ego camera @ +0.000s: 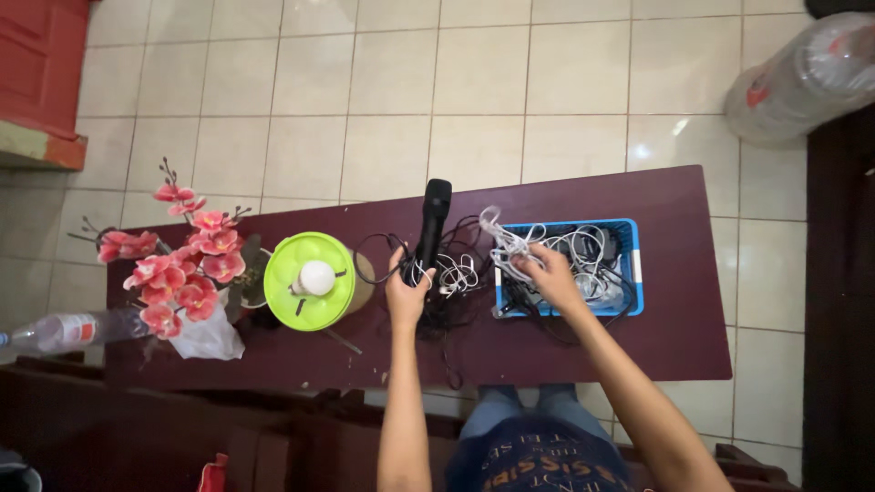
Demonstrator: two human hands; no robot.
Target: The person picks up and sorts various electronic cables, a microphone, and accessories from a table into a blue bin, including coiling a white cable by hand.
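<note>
Black microphone (432,224) clamped in left hand (406,293); right hand (548,271) pinches white cable (507,240) over one blue basket (633,264)

— What sort of place was it?
— A home, it seemed: a cream tiled floor (392,82), a low dark red worktop (674,273), and at nine o'clock pink artificial orchids (182,264) beside a green lamp (310,278).
</note>
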